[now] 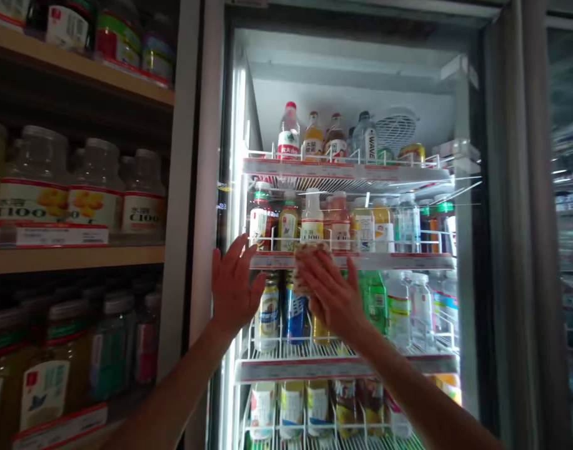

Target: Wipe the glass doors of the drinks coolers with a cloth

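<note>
In front of me stands a lit drinks fridge with a glass door. My right hand presses a light brown patterned cloth flat against the glass, at the height of the second shelf's front rail. The fingers lie over the cloth and cover much of it. To the left, my left hand has its fingers spread, with the palm toward the door's left edge and frame. Nothing is in it. Whether its palm touches the frame or glass, I cannot tell.
Behind the glass, bottles and cans fill wire shelves, among them a red-capped bottle and a green bottle. On the left, an open shelf holds rows of bottles. Another glass door is at the right.
</note>
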Available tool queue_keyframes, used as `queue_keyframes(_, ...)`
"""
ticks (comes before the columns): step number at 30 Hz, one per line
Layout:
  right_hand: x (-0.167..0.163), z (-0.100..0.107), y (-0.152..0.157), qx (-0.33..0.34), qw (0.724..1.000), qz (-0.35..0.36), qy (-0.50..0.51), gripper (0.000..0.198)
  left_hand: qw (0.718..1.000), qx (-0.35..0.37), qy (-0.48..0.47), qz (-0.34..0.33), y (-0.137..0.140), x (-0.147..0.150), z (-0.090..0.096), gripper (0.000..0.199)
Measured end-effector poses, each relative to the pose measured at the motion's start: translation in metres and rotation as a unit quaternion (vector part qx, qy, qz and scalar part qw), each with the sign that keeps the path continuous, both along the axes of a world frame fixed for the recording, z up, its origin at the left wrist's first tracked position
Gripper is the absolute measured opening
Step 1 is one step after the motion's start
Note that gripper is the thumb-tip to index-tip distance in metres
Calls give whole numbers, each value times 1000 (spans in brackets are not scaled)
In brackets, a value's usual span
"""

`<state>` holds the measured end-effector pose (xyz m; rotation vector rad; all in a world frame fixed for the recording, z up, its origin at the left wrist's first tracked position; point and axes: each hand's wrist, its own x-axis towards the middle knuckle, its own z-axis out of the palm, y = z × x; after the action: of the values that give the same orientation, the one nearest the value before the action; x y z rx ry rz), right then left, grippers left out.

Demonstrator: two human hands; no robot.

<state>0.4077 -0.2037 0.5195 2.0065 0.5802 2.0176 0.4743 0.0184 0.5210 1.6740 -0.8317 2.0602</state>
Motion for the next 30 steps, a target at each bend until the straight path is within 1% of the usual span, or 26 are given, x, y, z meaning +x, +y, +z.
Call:
queue_keyframes(1,-2,-2,-9,17,1000,-7,-11,49,1000,6,5,12,-1,0,1,45)
queue_keyframes(2,-3,-1,-20,62,997,-16,-40,49,1000,10,10,25,-2,0,1,46)
queue_keyframes(4,-4,5,-38,177,977,-29,-111,48,999,15,20,47,-4,0,2,50)
queue_keyframes(5,-4,7,-41,214,968,-32,-128,48,998,16,22,55,-4,0,2,52)
queue_keyframes(6,-4,7,-39,225,965,-30,-129,48,998,15,23,59,-5,0,2,54)
queue_keyframes(7,-4,5,-32,207,972,-27,-111,48,998,15,23,60,-5,0,2,56)
queue_keyframes(9,-4,-3,-16,105,994,-18,-33,47,998,15,28,59,-5,0,2,57)
queue_keyframes(10,-4,-7,-10,52,999,-15,4,46,998,16,31,57,-5,0,2,57)
queue_keyframes(11,-6,-9,-10,20,999,-14,24,46,998,18,35,55,-5,0,2,57)
queue_keyframes(12,-7,-10,-15,19,999,-17,24,45,998,18,38,54,-4,-1,2,58)
queue_keyframes(13,-9,-8,-26,48,999,-23,3,45,998,19,41,53,-4,-1,1,58)
queue_keyframes(14,-11,-6,-39,101,994,-28,-34,45,998,21,41,53,-4,-1,2,59)
queue_keyframes(16,-13,0,-66,218,969,-37,-110,46,998,21,37,55,-4,-1,2,61)
queue_keyframes(17,-14,0,-74,259,956,-37,-135,46,997,21,35,59,-5,-1,2,61)
queue_keyframes(18,-14,-1,-77,275,950,-36,-145,46,997,20,35,63,-5,-2,2,62)
queue_keyframes(19,-14,-5,-76,266,954,-34,-138,46,997,19,35,68,-6,-2,2,61)
queue_keyframes(20,-14,-11,-72,230,966,-34,-113,47,997,19,37,73,-7,-3,2,60)
queue_keyframes(21,-15,-17,-67,180,980,-35,-79,47,996,18,42,76,-9,-4,1,59)
queue_keyframes(22,-16,-23,-65,133,989,-38,-48,47,996,14,52,77,-11,-5,0,58)
queue_keyframes(23,-18,-28,-67,104,993,-43,-32,46,995,9,63,76,-14,-7,-3,58)
queue_keyframes(24,-20,-29,-75,104,993,-50,-37,45,995,2,74,73,-18,-9,-5,58)
queue_keyframes(25,-23,-29,-88,136,987,-57,-60,44,994,-5,86,70,-22,-11,-9,60)
queue_keyframes(26,-26,-26,-104,190,975,-64,-97,43,993,-10,97,69,-27,-13,-12,61)
queue_keyframes(28,-29,-19,-133,304,938,-72,-149,45,991,-13,110,71,-34,-16,-19,64)
queue_keyframes(29,-29,-16,-140,337,925,-72,-162,46,991,-12,112,74,-37,-17,-21,64)
queue_keyframes(30,-28,-15,-139,347,921,-69,-164,47,990,-12,113,78,-39,-18,-23,64)
